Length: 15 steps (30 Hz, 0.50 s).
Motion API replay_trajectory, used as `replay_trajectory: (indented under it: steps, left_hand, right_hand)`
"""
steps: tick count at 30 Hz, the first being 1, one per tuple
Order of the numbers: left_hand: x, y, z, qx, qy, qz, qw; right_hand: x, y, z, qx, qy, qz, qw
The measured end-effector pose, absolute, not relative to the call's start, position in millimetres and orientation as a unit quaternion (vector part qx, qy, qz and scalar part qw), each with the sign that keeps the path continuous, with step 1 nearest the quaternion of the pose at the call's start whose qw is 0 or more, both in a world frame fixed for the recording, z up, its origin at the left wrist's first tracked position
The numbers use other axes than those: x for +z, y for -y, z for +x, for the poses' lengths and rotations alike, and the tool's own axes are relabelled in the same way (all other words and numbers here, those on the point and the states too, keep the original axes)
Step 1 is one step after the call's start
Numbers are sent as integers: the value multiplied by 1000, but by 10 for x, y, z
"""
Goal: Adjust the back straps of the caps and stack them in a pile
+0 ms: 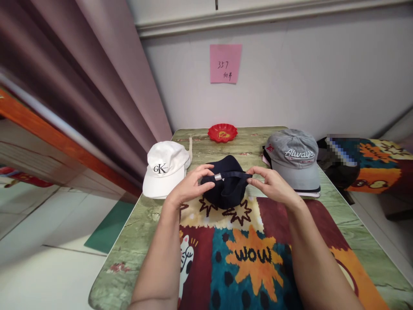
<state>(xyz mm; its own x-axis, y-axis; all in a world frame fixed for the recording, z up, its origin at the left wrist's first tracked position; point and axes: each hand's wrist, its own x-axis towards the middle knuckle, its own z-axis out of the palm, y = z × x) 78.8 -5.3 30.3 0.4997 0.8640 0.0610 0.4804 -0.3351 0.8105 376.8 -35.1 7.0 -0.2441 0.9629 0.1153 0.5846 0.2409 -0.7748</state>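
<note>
Between my hands is a dark navy baseball cap (226, 193), its adjustable back strap turned toward me with a small silver buckle on it. My left hand (193, 185) pinches the strap's left part by the buckle, thumb below and fingers above. With thumb and forefinger, my right hand (269, 183) grips the strap's right end. A white cap (166, 165) with black "CK" lettering sits to the left, close to my left hand. On the right stands a grey cap (293, 157) marked "Always", with other caps partly hidden under it.
A red scalloped dish (222, 132) stands at the back of the green marbled table (119, 262). A colourful patterned mat (251, 271) lies under my forearms. A pink paper note (225, 63) is on the wall behind. A curtain (106, 64) hangs at the left.
</note>
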Motion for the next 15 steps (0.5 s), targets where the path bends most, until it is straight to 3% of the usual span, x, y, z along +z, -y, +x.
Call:
replay_trajectory:
  steps: [9, 15]
  left_hand:
    - [350, 233, 911, 455, -357, 523, 626]
    - [159, 127, 1169, 538, -392, 373, 646]
  right_hand:
    - [214, 460, 3699, 430, 580, -454, 523]
    - [300, 539, 3560, 569, 528, -417, 472]
